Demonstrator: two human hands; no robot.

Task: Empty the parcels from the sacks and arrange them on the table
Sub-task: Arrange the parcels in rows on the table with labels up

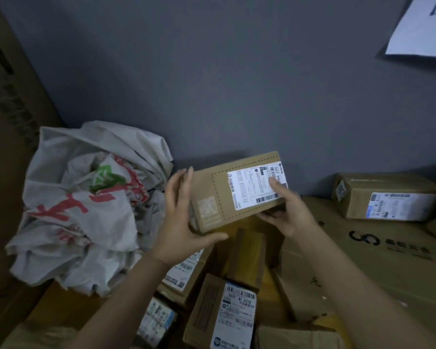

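Note:
I hold a brown cardboard parcel point(219, 197) with a white shipping label in mid-air in front of the grey wall. My left hand point(181, 222) holds its left end, thumb under the lower edge and fingers up along the side. My right hand point(285, 212) grips the right end, thumb on the label. A crumpled white sack point(86, 210) with red and green print lies to the left. Below the parcel, several more labelled boxes point(227, 313) lie packed together.
A large flat carton point(363, 260) with a black logo lies at the right, with a taped labelled box point(388, 197) on it against the wall. A tall cardboard sheet point(10, 122) stands at the left. White paper point(423, 28) hangs at the upper right.

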